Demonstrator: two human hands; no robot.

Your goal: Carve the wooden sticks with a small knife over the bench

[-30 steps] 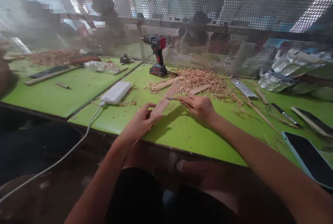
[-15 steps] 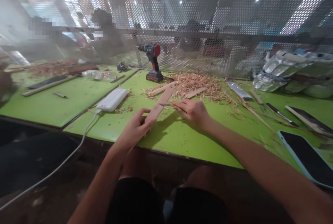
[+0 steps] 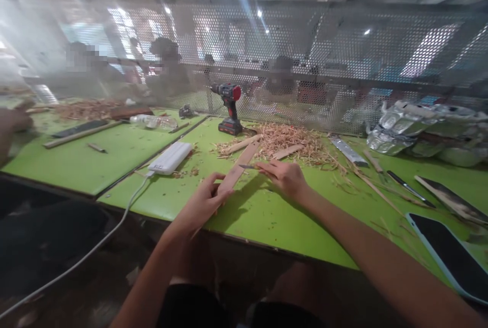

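A flat wooden strip [image 3: 240, 164] slants away from me over the green table, its near end gripped in my left hand [image 3: 209, 197] between thumb and fingers. My right hand [image 3: 285, 176] is closed around a small knife [image 3: 247, 167]; its handle is hidden in the fist. The narrow dark blade lies against the strip's right edge, about halfway along. Just beyond the strip's far end rises a heap of wood shavings [image 3: 290, 137], with another short piece of wood [image 3: 287, 151] lying on its near side.
A cordless drill [image 3: 230, 107] stands behind the strip. To the left are a white power bank [image 3: 170, 157] with a cable and a plastic bottle [image 3: 154, 122]. At right lie a phone [image 3: 452, 251], a sharpening stone [image 3: 347, 150] and foil-wrapped bundles [image 3: 415, 129]. A co-worker's hand [image 3: 15, 122] shows far left.
The camera view has tilted up, so everything sits lower in the picture. Both hands keep their hold, and the blade stays at about the same place on the strip.
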